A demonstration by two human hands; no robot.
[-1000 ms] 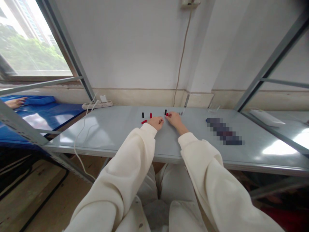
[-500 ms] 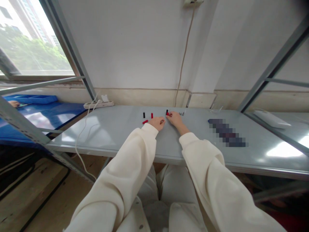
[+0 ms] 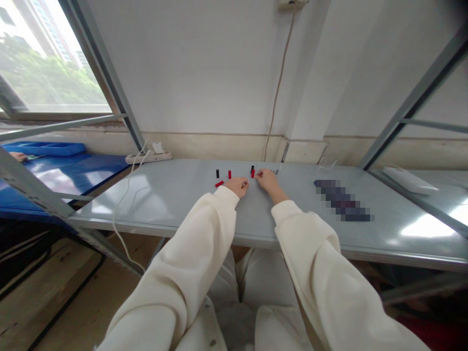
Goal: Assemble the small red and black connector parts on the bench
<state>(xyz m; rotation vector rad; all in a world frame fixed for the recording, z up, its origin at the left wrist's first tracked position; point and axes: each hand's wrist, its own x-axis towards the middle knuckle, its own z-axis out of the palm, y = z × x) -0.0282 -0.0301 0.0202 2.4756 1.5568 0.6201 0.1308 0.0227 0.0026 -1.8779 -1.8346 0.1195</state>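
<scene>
Red stands out on the pale grey: a short red cylinder point(image 3: 252, 173) now stands free on the metal tabletop point(image 3: 171, 195), just in front of a black cylinder point(image 3: 252, 168), and the right hand point(image 3: 268, 179) has drawn back slightly to the right since the earlier view. Its fingers point(image 3: 260, 174) are loosely open, close to the red cylinder but no longer on it, and hold nothing that can be seen. The left hand point(image 3: 237, 185) rests just left of that pair with its fingers bunched; whether they pinch anything small, I cannot tell. Further left stand an upright red peg point(image 3: 229, 174) and a black peg point(image 3: 217, 173), with a red stick point(image 3: 219, 184) lying flat just in front. Tiny metal bits point(image 3: 272, 171) sit right of the hands, too small to name.

Cream sleeves point(image 3: 190, 243) reach in from below, over the person's pale trousers point(image 3: 266, 287). A pixelated strip point(image 3: 341, 200) on the tabletop cannot be made out. At the back lie a white power strip point(image 3: 148, 157) and its cable point(image 3: 124, 204), which trails over the table edge toward the wooden floor point(image 3: 66, 297). A cord point(image 3: 280, 83) runs down the white wall from a socket point(image 3: 290, 4). Beyond a steel shelf upright point(image 3: 106, 83), another person's hand point(image 3: 17, 156) shows near a blue tray point(image 3: 44, 148), below the window point(image 3: 47, 58).
</scene>
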